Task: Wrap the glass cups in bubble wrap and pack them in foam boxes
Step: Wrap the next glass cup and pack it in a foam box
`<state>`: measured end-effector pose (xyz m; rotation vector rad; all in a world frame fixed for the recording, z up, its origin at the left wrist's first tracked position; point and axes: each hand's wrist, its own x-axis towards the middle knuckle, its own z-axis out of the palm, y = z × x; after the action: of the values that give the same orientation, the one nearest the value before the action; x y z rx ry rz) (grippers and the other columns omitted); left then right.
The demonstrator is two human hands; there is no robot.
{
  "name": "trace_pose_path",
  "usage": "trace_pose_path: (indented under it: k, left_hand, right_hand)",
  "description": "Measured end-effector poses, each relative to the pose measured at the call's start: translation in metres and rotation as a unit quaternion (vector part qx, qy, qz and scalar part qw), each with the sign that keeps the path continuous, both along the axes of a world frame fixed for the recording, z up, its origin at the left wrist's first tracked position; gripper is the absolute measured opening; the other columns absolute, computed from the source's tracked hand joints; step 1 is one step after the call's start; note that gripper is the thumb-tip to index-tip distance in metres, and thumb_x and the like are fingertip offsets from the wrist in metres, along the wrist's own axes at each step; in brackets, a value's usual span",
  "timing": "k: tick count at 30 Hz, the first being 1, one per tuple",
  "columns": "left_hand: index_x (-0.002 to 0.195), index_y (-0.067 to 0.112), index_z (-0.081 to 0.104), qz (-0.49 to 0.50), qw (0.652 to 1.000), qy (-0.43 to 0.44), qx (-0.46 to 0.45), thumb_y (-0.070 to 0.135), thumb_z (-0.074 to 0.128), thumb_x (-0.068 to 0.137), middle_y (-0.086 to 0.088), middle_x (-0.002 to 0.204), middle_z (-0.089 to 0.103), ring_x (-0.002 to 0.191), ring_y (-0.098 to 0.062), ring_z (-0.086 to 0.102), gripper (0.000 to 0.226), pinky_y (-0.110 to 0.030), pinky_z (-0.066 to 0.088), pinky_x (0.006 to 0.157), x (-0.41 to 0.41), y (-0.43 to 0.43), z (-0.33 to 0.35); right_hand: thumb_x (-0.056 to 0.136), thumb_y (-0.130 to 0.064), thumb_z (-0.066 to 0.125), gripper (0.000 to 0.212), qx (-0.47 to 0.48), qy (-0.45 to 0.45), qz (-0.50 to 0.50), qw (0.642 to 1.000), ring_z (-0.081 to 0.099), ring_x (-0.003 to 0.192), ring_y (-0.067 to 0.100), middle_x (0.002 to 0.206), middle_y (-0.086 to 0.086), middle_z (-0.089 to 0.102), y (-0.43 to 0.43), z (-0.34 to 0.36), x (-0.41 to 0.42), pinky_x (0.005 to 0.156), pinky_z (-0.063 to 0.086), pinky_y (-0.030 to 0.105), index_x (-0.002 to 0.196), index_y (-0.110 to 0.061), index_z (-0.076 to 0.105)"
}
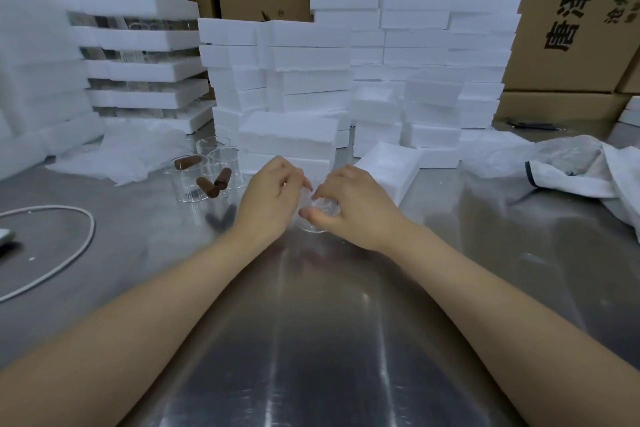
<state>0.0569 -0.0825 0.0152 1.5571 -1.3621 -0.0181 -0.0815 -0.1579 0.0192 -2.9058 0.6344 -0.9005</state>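
Note:
A glass cup in clear bubble wrap (317, 210) stands on the steel table (311, 322) between my hands. My left hand (268, 199) curls round its left side, fingertips pinching the wrap at the top. My right hand (353, 206) grips its right side, thumb along the front. Most of the cup is hidden by my fingers. To the left stand several bare glass cups (207, 177) with brown handles. White foam boxes (291, 139) are stacked just behind my hands.
More foam box stacks (433, 80) fill the back, with cardboard cartons (554, 10) behind. Sheets of wrap (121, 156) lie at the left, a white bag (588, 173) at the right, a white cable (69, 253) near the left edge.

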Motion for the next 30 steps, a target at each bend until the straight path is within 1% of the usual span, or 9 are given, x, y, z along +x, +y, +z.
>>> trace_pose_path:
  k: [4, 7, 11, 13, 17, 20, 23, 26, 30]
  left_hand:
    - [0.065, 0.028, 0.045, 0.033, 0.996, -0.066, 0.041, 0.026, 0.05, 0.094, 0.003, 0.082, 0.06, 0.075, -0.018, 0.058, 0.029, -0.04, 0.048, 0.072, -0.004, -0.002, 0.002]
    - [0.066, 0.028, 0.054, 0.003, 0.998, -0.052, 0.022, 0.02, 0.05, 0.094, 0.006, 0.09, 0.059, 0.081, -0.013, 0.058, 0.03, -0.034, 0.047, 0.077, -0.006, -0.001, 0.0]
    - [0.105, 0.026, 0.047, -0.045, 0.99, 0.096, -0.096, 0.016, 0.057, 0.089, 0.011, 0.106, 0.056, 0.097, -0.004, 0.058, 0.021, -0.018, 0.044, 0.086, -0.007, 0.001, -0.002]
    - [0.116, 0.025, 0.045, -0.054, 0.987, 0.143, -0.049, 0.026, 0.056, 0.088, 0.012, 0.111, 0.055, 0.097, 0.008, 0.054, 0.03, -0.008, 0.04, 0.087, -0.004, -0.001, -0.003]
    - [0.124, 0.008, 0.054, -0.18, 0.926, 0.319, 0.092, 0.029, 0.052, 0.084, -0.007, 0.1, 0.063, 0.083, -0.015, 0.063, 0.045, -0.035, 0.05, 0.09, -0.001, -0.003, -0.003]
    - [0.126, 0.015, 0.055, -0.19, 0.928, 0.315, 0.068, 0.021, 0.045, 0.088, -0.012, 0.11, 0.065, 0.091, -0.022, 0.064, 0.039, -0.036, 0.051, 0.082, 0.0, -0.005, -0.003]
    - [0.108, 0.019, 0.062, -0.128, 0.948, 0.292, 0.015, 0.016, 0.042, 0.101, 0.0, 0.101, 0.07, 0.097, -0.021, 0.065, 0.022, -0.034, 0.052, 0.082, 0.0, -0.006, -0.006]
    - [0.083, 0.03, 0.06, -0.059, 0.974, 0.22, 0.0, 0.024, 0.05, 0.095, 0.02, 0.078, 0.063, 0.083, -0.01, 0.058, 0.017, -0.025, 0.046, 0.077, 0.002, -0.007, -0.004]
    - [0.093, 0.03, 0.065, -0.039, 0.989, 0.141, 0.03, 0.017, 0.051, 0.093, 0.007, 0.097, 0.069, 0.097, -0.015, 0.063, 0.019, -0.037, 0.049, 0.092, -0.002, -0.004, -0.002]
  right_hand:
    - [0.086, -0.055, 0.043, 0.047, -0.016, 0.033, -0.015, 0.999, 0.046, 0.083, 0.019, 0.071, -0.001, 0.054, 0.003, 0.001, 0.003, 0.073, 0.028, 0.025, 0.069, -0.014, 0.057]
    - [0.088, -0.046, 0.057, 0.035, -0.01, 0.005, 0.023, 1.0, 0.05, 0.089, 0.021, 0.077, -0.002, 0.057, 0.009, -0.001, -0.003, 0.069, 0.042, 0.033, 0.075, -0.014, 0.063]
    - [0.079, -0.028, 0.077, 0.02, -0.156, -0.112, 0.022, 0.981, 0.061, 0.092, 0.03, 0.084, 0.005, 0.065, 0.013, -0.003, -0.005, 0.057, 0.048, 0.032, 0.079, -0.009, 0.076]
    - [0.077, -0.023, 0.078, 0.015, -0.204, -0.15, 0.017, 0.967, 0.063, 0.093, 0.032, 0.085, 0.008, 0.065, 0.011, 0.001, -0.004, 0.057, 0.049, 0.032, 0.075, -0.008, 0.076]
    - [0.07, -0.007, 0.08, 0.009, -0.269, -0.146, 0.04, 0.951, 0.066, 0.095, 0.035, 0.089, 0.012, 0.069, 0.007, 0.004, -0.004, 0.055, 0.052, 0.033, 0.065, -0.007, 0.073]
    - [0.074, -0.008, 0.077, 0.003, -0.279, -0.144, 0.068, 0.947, 0.065, 0.095, 0.035, 0.099, 0.016, 0.068, 0.008, 0.003, -0.001, 0.058, 0.053, 0.036, 0.075, -0.007, 0.074]
    - [0.085, -0.02, 0.061, 0.024, -0.125, -0.248, 0.105, 0.955, 0.061, 0.099, 0.022, 0.113, 0.013, 0.06, 0.016, 0.002, -0.001, 0.075, 0.05, 0.027, 0.104, -0.009, 0.072]
    - [0.092, -0.022, 0.048, 0.032, 0.057, -0.354, 0.091, 0.929, 0.057, 0.099, 0.008, 0.119, 0.001, 0.047, 0.02, 0.005, -0.003, 0.08, 0.041, 0.009, 0.118, -0.011, 0.062]
    - [0.096, -0.033, 0.049, 0.028, 0.28, -0.287, 0.063, 0.914, 0.05, 0.099, -0.012, 0.121, -0.006, 0.051, 0.015, 0.006, -0.003, 0.08, 0.035, 0.003, 0.122, -0.028, 0.056]
